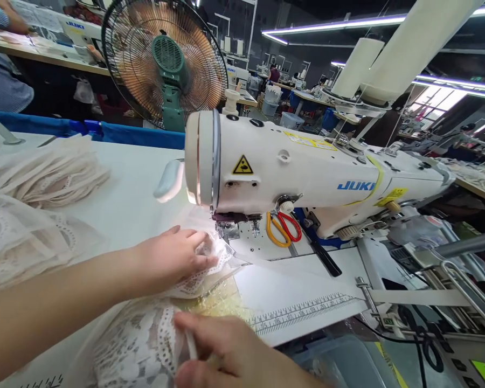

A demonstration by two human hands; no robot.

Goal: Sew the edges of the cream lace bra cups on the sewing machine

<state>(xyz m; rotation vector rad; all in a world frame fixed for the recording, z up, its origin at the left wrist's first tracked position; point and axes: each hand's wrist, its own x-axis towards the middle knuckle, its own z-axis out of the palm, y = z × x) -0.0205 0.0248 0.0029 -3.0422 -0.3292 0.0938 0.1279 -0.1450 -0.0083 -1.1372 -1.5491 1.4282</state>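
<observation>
Cream lace fabric (pixel 131 345) spreads over the front of the white sewing machine bed and up toward the needle area. My left hand (pixel 165 261) lies on the lace close to the presser foot (pixel 228 230), its fingers apart and pressing down. Nearer to me, my right hand (pixel 230 350) pinches the scalloped lace edge, where a narrow pale strip shows between thumb and fingers. The white JUKI sewing machine (pixel 283 167) stands over the work; its needle is too small to make out.
Scissors with red and yellow handles (pixel 281 229) lie under the machine arm, beside a black-handled tool (pixel 325 258). More lace pieces (pixel 44 172) are heaped at left. A printed ruler (pixel 303 312) runs along the front edge. A large fan (pixel 167 59) stands behind.
</observation>
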